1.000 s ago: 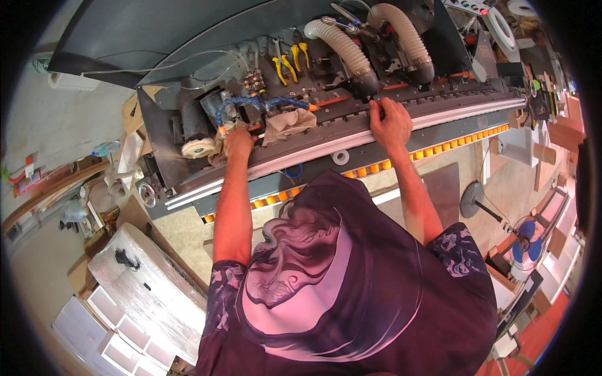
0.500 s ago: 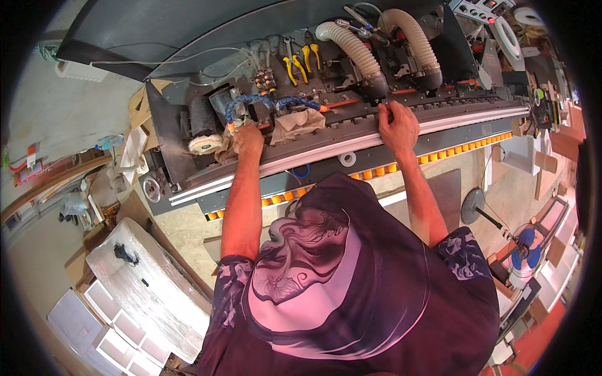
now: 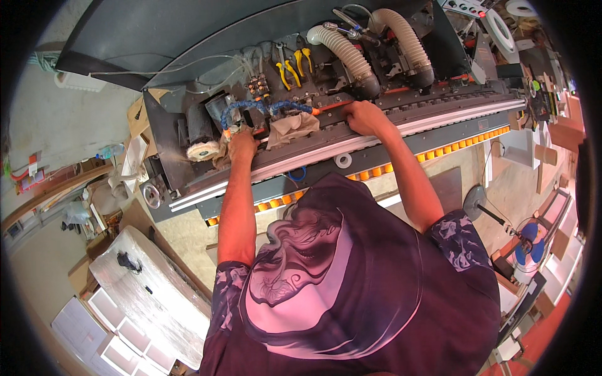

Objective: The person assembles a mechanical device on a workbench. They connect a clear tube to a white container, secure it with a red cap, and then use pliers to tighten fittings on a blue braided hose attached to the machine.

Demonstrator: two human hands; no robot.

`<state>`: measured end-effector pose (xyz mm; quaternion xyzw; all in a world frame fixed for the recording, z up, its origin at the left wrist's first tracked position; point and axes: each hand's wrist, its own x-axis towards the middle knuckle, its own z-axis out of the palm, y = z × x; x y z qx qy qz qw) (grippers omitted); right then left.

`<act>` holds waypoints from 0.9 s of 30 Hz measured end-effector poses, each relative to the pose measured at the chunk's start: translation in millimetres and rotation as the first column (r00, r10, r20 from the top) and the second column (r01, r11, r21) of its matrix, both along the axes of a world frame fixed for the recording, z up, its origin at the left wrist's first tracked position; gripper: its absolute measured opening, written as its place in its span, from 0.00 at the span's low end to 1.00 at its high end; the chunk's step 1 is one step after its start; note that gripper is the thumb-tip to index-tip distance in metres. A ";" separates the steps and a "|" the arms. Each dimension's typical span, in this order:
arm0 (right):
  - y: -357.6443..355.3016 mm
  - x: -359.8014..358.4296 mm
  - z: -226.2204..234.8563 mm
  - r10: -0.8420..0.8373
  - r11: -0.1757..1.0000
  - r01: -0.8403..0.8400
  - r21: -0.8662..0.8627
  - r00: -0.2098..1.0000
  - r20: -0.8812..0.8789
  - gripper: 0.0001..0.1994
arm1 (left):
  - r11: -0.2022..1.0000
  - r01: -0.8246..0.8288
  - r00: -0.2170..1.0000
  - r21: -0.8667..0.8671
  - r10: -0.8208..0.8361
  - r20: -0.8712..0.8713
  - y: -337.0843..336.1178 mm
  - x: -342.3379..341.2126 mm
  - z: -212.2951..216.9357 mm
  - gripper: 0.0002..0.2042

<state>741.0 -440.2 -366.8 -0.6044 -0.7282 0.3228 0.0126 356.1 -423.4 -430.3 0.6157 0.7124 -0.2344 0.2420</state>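
My left hand (image 3: pixel 241 145) is inside the long dark machine, beside a blue jointed coolant hose (image 3: pixel 254 100) with orange tips. Its fingers are bent down and partly hidden; what they hold, if anything, does not show. A beige cloth (image 3: pixel 293 129) lies just right of it, and a pale round buffing wheel (image 3: pixel 204 151) is to its left. My right hand (image 3: pixel 370 119) is over the machine's dark track (image 3: pixel 414 109), fingers curled and closed near a red strip (image 3: pixel 337 105). Whether something small is in them cannot be seen.
Two ribbed suction hoses (image 3: pixel 342 50) curve down into the machine. Yellow-handled pliers (image 3: pixel 288 74) lie at its back. A white rail (image 3: pixel 276 169) and orange rollers (image 3: pixel 433 156) run along the front. A white tape roll (image 3: pixel 343 160) sits on the front ledge. Left below stands a film-wrapped panel (image 3: pixel 147 288).
My right hand has moved left along the track, from beside the right part of the rail toward the beige cloth. My left hand stays by the blue hose. The view has shifted slightly.
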 end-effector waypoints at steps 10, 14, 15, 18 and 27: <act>36.3 6.9 -35.9 -0.204 0.872 -0.047 -0.488 0.871 -0.447 0.31 | 0.991 -0.080 0.994 0.106 0.088 -0.070 -4.2 1.6 -21.1 0.24; 36.7 6.0 -28.2 -0.235 0.855 -0.021 -0.518 0.874 -0.424 0.32 | 0.999 -0.022 1.000 0.029 0.022 -0.012 -1.6 -3.4 -9.7 0.23; 37.0 4.5 -25.7 -0.227 0.858 -0.029 -0.513 0.874 -0.430 0.32 | 1.000 0.003 1.000 -0.002 -0.003 0.004 -0.5 -6.1 -8.3 0.22; 34.8 9.8 -37.3 -0.237 0.865 -0.019 -0.501 0.866 -0.441 0.33 | 0.997 -0.071 0.997 0.028 0.071 -0.014 1.5 8.7 4.3 0.22; 10.0 19.4 31.7 -0.191 0.977 0.165 -0.136 0.959 -0.210 0.19 | 0.999 -0.022 0.999 0.044 0.020 0.039 -4.4 -7.0 -6.9 0.24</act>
